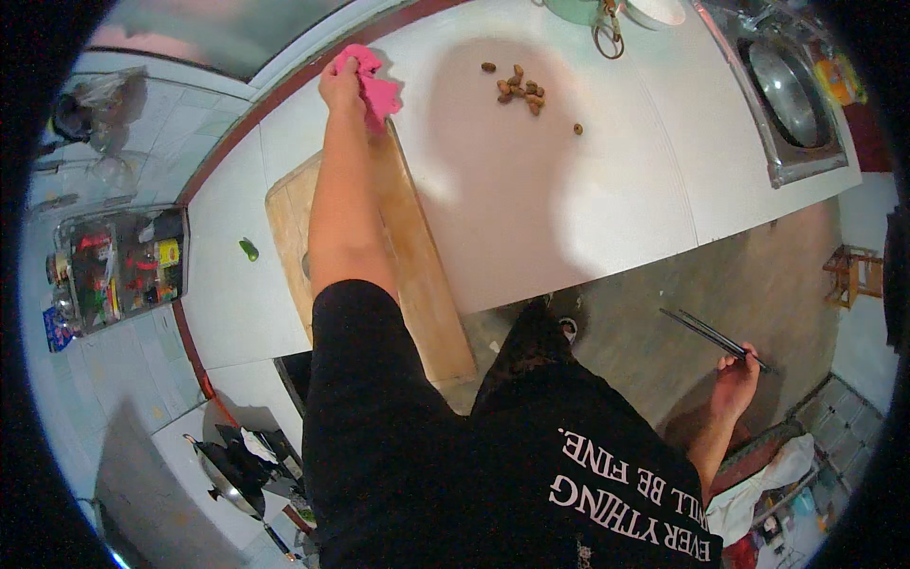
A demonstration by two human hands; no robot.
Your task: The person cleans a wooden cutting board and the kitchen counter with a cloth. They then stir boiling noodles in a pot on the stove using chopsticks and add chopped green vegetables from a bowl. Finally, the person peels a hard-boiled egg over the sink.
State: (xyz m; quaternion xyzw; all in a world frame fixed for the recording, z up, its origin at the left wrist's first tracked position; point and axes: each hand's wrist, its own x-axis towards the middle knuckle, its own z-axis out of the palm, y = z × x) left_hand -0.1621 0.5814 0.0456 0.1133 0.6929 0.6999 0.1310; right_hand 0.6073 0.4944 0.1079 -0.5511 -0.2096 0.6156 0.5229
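Observation:
At the back of the white countertop point(498, 249), my left hand point(343, 87) grips a crumpled pink cloth point(380, 96). My left forearm stretches over a wooden cutting board point(291, 206), hiding much of it. A long wooden strip point(416, 242), perhaps the board's edge or a second board, runs along its right side. Out to the right, over the floor, my right hand point(736, 380) holds a pair of dark chopsticks point(711, 336) pointing up and left. A small cluster of brown nuts or dried fruits point(522, 91) lies right of the cloth, with a few pieces apart from it.
A green vegetable piece point(249, 249) lies left of the board. A sink with a metal basin point(789, 92) is at the far right. A green container point(572, 11) and a metal ring point(609, 43) sit at the back. A wok point(227, 484) is lower left; a rack point(121, 270) holds bottles.

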